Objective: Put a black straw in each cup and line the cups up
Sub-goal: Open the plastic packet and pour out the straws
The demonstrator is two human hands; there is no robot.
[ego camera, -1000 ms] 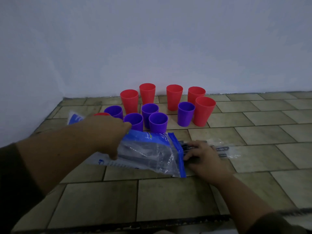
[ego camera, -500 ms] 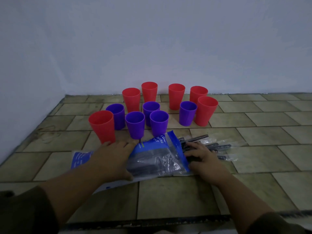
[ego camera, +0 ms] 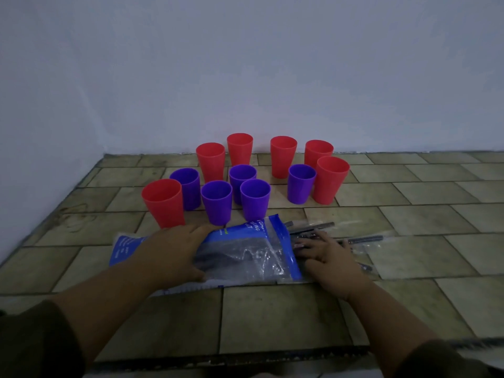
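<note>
Bare indoor corner, likely a home: worn beige-green tiled floor [ego camera: 409, 197] meeting plain whitewashed wall [ego camera: 245, 64], dim light falling throughout.

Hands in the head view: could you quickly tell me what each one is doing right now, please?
Left hand: open, pressed flat on the blue and clear plastic straw bag.
Right hand: over the loose black straws; grip cannot be told.

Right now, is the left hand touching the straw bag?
Touching. The head view shows the left hand lying flat on the straw bag, palm and fingers pressed over its left half, with no gap visible.
</note>
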